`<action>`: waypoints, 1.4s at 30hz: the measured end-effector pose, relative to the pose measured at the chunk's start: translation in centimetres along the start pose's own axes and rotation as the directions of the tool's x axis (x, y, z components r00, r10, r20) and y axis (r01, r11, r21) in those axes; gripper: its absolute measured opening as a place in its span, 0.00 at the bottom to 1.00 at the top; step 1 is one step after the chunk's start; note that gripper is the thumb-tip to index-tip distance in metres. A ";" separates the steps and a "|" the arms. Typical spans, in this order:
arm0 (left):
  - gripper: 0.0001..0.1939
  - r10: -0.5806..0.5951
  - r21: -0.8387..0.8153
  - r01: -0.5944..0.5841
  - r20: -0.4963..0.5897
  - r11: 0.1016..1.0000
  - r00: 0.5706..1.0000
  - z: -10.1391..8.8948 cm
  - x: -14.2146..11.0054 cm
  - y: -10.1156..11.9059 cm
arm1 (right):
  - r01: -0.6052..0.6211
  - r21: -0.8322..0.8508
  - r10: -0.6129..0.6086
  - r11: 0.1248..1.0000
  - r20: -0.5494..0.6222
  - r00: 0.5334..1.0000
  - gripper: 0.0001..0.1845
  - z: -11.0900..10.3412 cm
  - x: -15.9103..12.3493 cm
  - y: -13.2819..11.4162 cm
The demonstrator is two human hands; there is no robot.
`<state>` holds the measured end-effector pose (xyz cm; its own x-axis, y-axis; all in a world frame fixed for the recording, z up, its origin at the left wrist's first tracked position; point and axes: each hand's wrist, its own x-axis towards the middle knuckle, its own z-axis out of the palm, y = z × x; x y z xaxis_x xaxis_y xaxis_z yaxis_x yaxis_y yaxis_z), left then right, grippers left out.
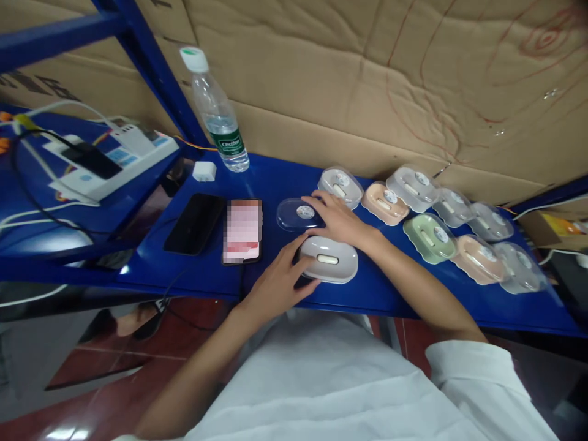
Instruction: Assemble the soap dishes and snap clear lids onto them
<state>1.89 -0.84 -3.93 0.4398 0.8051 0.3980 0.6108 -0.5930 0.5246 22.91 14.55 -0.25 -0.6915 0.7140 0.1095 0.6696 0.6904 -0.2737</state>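
A grey oval soap-box base with a cream insert lies on the blue shelf in front of me. My left hand grips its left end, fingers curled against the rim. My right hand reaches over the base's far side, fingers spread flat toward a clear lid lying just beyond it. The fingertips touch or hover at the lid's right edge; I cannot tell which.
Several lidded boxes in grey, peach and green sit in rows to the right. Two phones lie to the left, behind them a water bottle and a white charger cube. A power strip with cables sits far left. Cardboard backs the shelf.
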 end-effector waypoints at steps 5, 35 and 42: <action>0.16 0.008 -0.076 -0.006 0.021 0.997 1.000 -0.6 0.3 0.1 | 0.090 0.263 -0.099 0.961 0.020 0.995 0.45 0.1 -0.2 2.1; 0.44 -0.171 -0.121 0.173 0.033 0.977 0.985 0.0 0.3 -0.9 | 0.161 0.147 -0.138 0.976 -0.153 0.978 0.46 1.1 -13.7 -0.6; 0.43 -0.155 -0.130 0.159 0.042 0.979 0.987 0.1 0.0 -1.1 | 0.168 0.073 -0.155 0.983 -0.157 0.975 0.41 0.7 -13.8 -1.1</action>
<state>1.24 -0.21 -4.56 0.3670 0.8872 0.2796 0.5824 -0.4536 0.6746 31.57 3.83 -2.08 -0.7357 0.6077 0.2991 0.5226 0.7902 -0.3201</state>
